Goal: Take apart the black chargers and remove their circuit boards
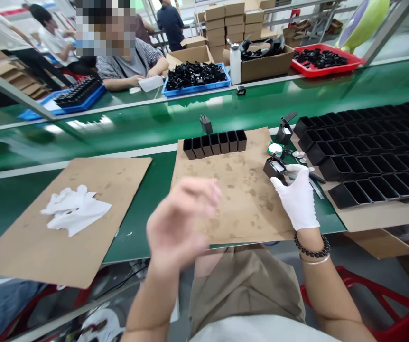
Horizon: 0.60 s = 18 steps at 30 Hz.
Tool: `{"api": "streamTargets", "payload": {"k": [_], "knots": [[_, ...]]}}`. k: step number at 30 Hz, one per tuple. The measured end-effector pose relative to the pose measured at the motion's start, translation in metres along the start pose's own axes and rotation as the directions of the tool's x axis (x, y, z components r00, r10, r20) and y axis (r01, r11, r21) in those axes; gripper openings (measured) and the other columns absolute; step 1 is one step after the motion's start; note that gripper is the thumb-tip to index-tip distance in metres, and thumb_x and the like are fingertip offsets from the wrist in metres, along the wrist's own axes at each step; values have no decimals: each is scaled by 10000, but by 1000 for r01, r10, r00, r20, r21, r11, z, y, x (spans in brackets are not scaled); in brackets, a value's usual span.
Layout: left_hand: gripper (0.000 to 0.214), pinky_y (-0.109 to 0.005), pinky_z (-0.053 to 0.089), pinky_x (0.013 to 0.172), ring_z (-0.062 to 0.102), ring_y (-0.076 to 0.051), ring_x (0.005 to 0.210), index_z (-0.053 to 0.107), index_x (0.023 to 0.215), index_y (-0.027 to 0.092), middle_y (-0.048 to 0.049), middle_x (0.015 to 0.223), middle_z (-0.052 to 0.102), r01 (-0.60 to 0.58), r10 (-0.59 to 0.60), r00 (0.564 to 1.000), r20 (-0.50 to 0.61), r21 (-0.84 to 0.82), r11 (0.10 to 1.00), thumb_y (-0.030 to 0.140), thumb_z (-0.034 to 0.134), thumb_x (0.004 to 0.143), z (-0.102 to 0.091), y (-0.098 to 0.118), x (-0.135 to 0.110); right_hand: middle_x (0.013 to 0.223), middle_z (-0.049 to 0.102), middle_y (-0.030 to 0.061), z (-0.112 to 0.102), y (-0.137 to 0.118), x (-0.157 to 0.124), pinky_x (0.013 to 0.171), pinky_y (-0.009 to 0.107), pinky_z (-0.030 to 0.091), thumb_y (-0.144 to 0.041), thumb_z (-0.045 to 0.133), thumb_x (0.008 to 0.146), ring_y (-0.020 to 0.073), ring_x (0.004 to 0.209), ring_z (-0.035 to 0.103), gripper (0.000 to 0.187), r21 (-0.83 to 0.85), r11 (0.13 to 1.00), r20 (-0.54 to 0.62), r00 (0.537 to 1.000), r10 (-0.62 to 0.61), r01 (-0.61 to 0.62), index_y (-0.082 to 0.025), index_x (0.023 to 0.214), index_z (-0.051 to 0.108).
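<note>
My right hand (299,199), in a white glove, is at the right side of a cardboard sheet (226,209). Its thumb and fingers close around a small black plastic case (274,168) with something white inside. My bare left hand (181,221) hangs over the sheet's left part, smeared by motion, its fingers bent; whether it holds anything is unclear. Beyond the case lie a green circuit board (275,149) with a white disc and another black case (283,134) with a raised piece. Several open black cases (215,145) stand in a row at the sheet's far edge.
Rows of black cases (368,164) fill the right side. A black plug adapter (206,124) stands on the green belt (136,126). White gloves (76,206) lie on another cardboard sheet (94,256) at left. Across sit a person (129,61), a blue tray (195,88) and a red tray (314,72).
</note>
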State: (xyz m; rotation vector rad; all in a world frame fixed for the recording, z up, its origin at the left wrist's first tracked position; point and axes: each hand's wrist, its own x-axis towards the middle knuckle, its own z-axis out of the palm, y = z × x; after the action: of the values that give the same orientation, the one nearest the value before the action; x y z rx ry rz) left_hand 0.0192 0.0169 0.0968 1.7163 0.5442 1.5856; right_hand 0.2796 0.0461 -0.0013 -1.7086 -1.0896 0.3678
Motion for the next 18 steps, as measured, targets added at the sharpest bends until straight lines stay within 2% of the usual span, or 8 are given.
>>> {"api": "streamTargets", "payload": {"k": [2,4,6,8,10,14,16,18], "knots": [[168,-396,532,1016,668,-221,1066,723,997,250,-51,1054,703,59,-79,996,49,318,946,323,785,858,-27,-39,26,1047,678,92,-1,3,-1,996,548,550,-361,768,707,285,992,684,459,-7,1000,-4,1000,10,-10,-239,1059,501],[368,-392,535,988,653,-242,1117,683,1111,246,-75,1186,686,178,-208,978,-1,524,833,363,825,792,-64,-80,49,1042,686,89,-1,7,-1,993,554,552,-379,779,710,289,987,689,466,10,1000,-3,1000,9,-9,-241,1070,519],[617,-363,555,888,660,-235,1051,619,1231,217,-124,1335,627,323,-345,935,-81,594,737,369,883,694,-97,-117,66,1063,692,94,-1,12,-1,993,559,555,-398,789,706,298,999,694,481,43,999,3,1000,9,-9,-245,1080,528],[781,-332,561,819,667,-185,937,556,1327,217,-155,1478,518,440,-452,881,-137,586,680,323,905,636,-116,-147,77,1080,693,99,1,16,0,994,567,560,-412,799,699,311,1006,701,495,69,997,-1,1000,19,-19,-249,1080,528],[867,-336,564,795,651,-144,836,523,1379,220,-165,1533,469,498,-513,846,-144,554,667,297,919,612,-121,-171,84,1079,694,97,2,19,1,994,574,563,-417,801,700,317,1003,706,493,83,996,-7,1000,24,-24,-256,1078,528],[883,-374,561,804,660,-193,849,526,1393,191,-126,1294,651,515,-543,833,-107,510,689,375,938,634,-114,-201,85,1032,704,84,3,19,3,983,557,577,-398,775,713,296,968,713,445,112,994,-10,1000,11,-10,-258,1058,531],[937,-378,557,801,650,-202,867,518,1404,188,-109,1241,663,504,-533,842,-90,487,713,434,955,613,-116,-207,82,1019,709,90,3,17,3,966,536,590,-381,758,716,283,950,720,423,130,991,-7,1000,13,-12,-246,1043,526],[982,-370,555,764,620,-172,830,526,1398,207,-101,1290,623,435,-450,888,-96,493,753,495,974,573,-120,-206,80,1029,721,102,3,14,3,951,518,598,-368,738,729,274,948,727,412,128,992,12,1000,11,-13,-234,1055,523]]}}
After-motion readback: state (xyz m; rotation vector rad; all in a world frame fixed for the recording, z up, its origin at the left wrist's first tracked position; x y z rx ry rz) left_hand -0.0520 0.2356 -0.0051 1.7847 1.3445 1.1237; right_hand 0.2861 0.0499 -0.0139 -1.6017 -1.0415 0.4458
